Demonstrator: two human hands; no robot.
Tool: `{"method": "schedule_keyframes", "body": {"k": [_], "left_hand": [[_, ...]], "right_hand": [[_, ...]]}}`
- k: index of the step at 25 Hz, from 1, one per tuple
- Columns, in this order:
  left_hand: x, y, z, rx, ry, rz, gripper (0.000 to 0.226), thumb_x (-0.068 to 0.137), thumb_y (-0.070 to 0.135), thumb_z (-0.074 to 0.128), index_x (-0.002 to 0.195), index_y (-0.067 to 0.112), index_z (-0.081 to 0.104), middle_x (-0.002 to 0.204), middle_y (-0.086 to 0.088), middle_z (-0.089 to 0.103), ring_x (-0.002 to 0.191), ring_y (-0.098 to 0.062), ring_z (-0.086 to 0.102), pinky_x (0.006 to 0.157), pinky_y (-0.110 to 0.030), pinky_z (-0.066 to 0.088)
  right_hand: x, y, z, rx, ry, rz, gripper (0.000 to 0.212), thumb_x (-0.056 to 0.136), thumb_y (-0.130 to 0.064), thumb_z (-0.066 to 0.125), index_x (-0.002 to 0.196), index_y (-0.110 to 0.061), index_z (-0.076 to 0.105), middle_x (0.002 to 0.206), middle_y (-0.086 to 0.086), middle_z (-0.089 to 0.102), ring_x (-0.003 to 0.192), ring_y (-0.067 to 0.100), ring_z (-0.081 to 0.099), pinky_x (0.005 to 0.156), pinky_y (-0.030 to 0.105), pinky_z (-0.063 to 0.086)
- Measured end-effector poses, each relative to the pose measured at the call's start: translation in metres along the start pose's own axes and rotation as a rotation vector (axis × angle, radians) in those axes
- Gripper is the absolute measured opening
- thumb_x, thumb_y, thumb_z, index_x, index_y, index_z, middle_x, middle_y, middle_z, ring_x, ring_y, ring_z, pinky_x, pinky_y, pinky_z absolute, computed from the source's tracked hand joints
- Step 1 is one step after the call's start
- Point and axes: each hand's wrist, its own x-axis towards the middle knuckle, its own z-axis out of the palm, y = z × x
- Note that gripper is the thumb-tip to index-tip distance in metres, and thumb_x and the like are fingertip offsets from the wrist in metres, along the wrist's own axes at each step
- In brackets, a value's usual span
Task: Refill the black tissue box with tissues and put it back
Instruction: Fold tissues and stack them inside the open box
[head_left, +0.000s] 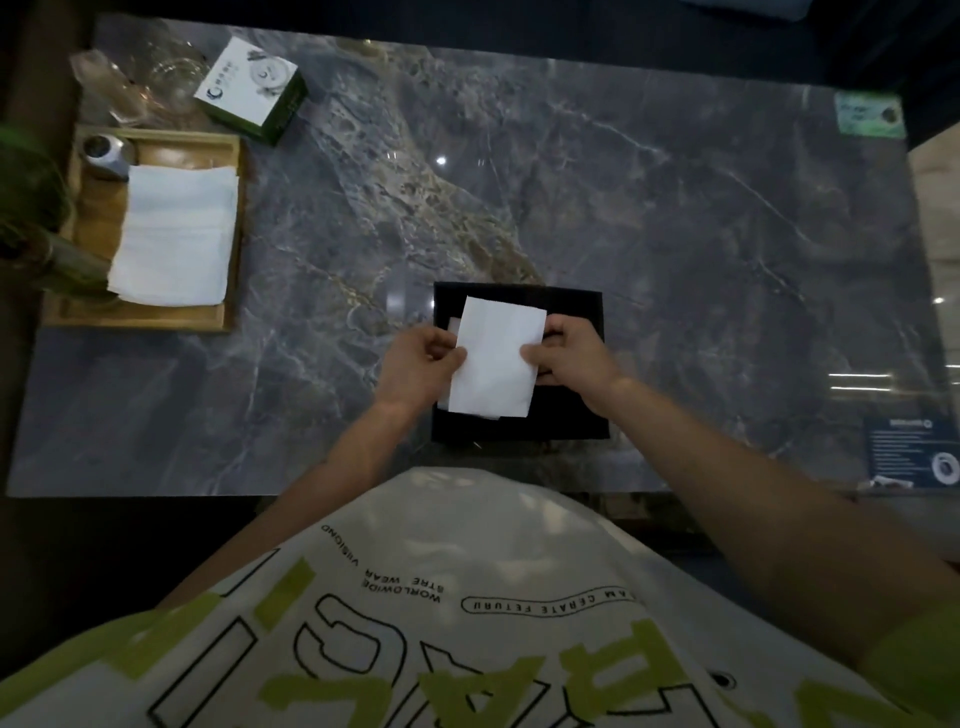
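Hands both on one folded white tissue (496, 358) — left hand (418, 358) pinches its left edge, thumb on top and fingers curled under; right hand (571, 353) pinches the right edge the same way. Tissue is held over the black tissue box (574, 306), at 6 o'clock on the marble table (675, 234), near the edge. More white paper peeks out beneath it. Wooden tray (156, 318) at 9 o'clock — holds a stack of tissues (174, 239) and a metal canister (106, 153).

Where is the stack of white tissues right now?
Head view, far left: the tissue stack lies in the wooden tray, next to a metal canister, well left of the black tissue box.
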Motion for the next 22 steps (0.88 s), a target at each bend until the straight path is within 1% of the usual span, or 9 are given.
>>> {"method": "schedule_keyframes", "body": {"k": [2,5,7,9,11,13,16,20,22], "left_hand": [[0.0,-0.004,0.001,0.061,0.04,0.02,0.004,0.086,0.013,0.068,0.089,0.012,0.066,0.079,-0.008,0.068,0.081,-0.031,0.07,0.079,-0.049,0.059],[0.0,-0.009,0.003,0.113,0.108,0.035,0.003,0.084,0.014,0.068,0.087,0.014,0.066,0.076,-0.006,0.069,0.074,-0.023,0.07,0.073,-0.043,0.061],[-0.001,-0.011,0.004,0.155,0.143,0.025,0.007,0.083,0.016,0.068,0.086,0.018,0.062,0.071,0.001,0.066,0.068,-0.011,0.066,0.065,-0.028,0.057],[-0.001,-0.011,0.005,0.236,0.172,0.056,0.014,0.082,0.016,0.067,0.081,0.023,0.055,0.068,0.009,0.06,0.064,-0.003,0.058,0.055,-0.012,0.044],[0.001,-0.012,0.007,0.308,0.164,0.08,0.018,0.082,0.015,0.066,0.077,0.023,0.051,0.069,0.008,0.059,0.063,-0.004,0.057,0.054,-0.017,0.043],[0.003,-0.012,0.01,0.353,0.147,0.092,0.015,0.083,0.013,0.065,0.078,0.022,0.053,0.073,0.004,0.062,0.066,-0.011,0.061,0.06,-0.03,0.052],[0.001,-0.009,0.012,0.43,0.097,0.112,0.008,0.086,0.013,0.061,0.094,0.016,0.061,0.083,-0.002,0.065,0.075,-0.021,0.065,0.071,-0.04,0.058],[0.001,-0.003,0.014,0.588,0.042,0.09,0.021,0.093,0.01,0.052,0.107,0.008,0.068,0.102,-0.012,0.068,0.091,-0.028,0.067,0.081,-0.04,0.056],[0.002,0.002,0.018,0.704,-0.016,0.098,0.02,0.092,0.003,0.048,0.099,0.001,0.066,0.102,-0.017,0.064,0.093,-0.032,0.064,0.075,-0.036,0.052]], "right_hand": [[0.002,0.002,0.005,-0.02,-0.002,-0.002,0.018,0.093,-0.003,0.062,0.11,0.0,0.059,0.094,0.011,0.07,0.08,0.018,0.071,0.058,0.028,0.06],[0.006,0.002,0.007,-0.036,-0.054,0.016,0.016,0.092,-0.004,0.064,0.106,-0.006,0.057,0.094,0.012,0.069,0.083,0.022,0.071,0.057,0.027,0.058],[0.009,0.003,0.008,-0.094,-0.063,0.015,0.018,0.089,-0.003,0.067,0.101,-0.012,0.056,0.092,0.014,0.069,0.083,0.024,0.071,0.058,0.027,0.059],[0.012,0.004,0.012,-0.25,-0.034,-0.015,0.024,0.086,-0.004,0.068,0.099,-0.017,0.053,0.09,0.012,0.068,0.085,0.025,0.071,0.062,0.032,0.061],[0.015,0.005,0.018,-0.425,0.025,-0.083,0.027,0.085,-0.007,0.068,0.1,-0.017,0.049,0.089,0.012,0.067,0.08,0.023,0.068,0.067,0.038,0.061],[0.016,0.006,0.023,-0.516,0.074,-0.159,0.029,0.082,-0.007,0.066,0.097,-0.017,0.043,0.081,0.012,0.064,0.07,0.024,0.064,0.063,0.04,0.056],[0.017,0.003,0.029,-0.602,0.088,-0.228,0.023,0.081,-0.002,0.056,0.088,-0.018,0.04,0.068,0.01,0.055,0.056,0.022,0.049,0.053,0.037,0.044],[0.019,-0.002,0.035,-0.705,0.034,-0.216,0.015,0.085,-0.001,0.05,0.089,-0.013,0.057,0.077,0.008,0.061,0.068,0.025,0.061,0.058,0.035,0.051],[0.02,0.0,0.037,-0.745,0.001,-0.177,0.019,0.088,-0.001,0.05,0.097,-0.009,0.064,0.088,0.01,0.064,0.077,0.025,0.064,0.061,0.031,0.051]]}}
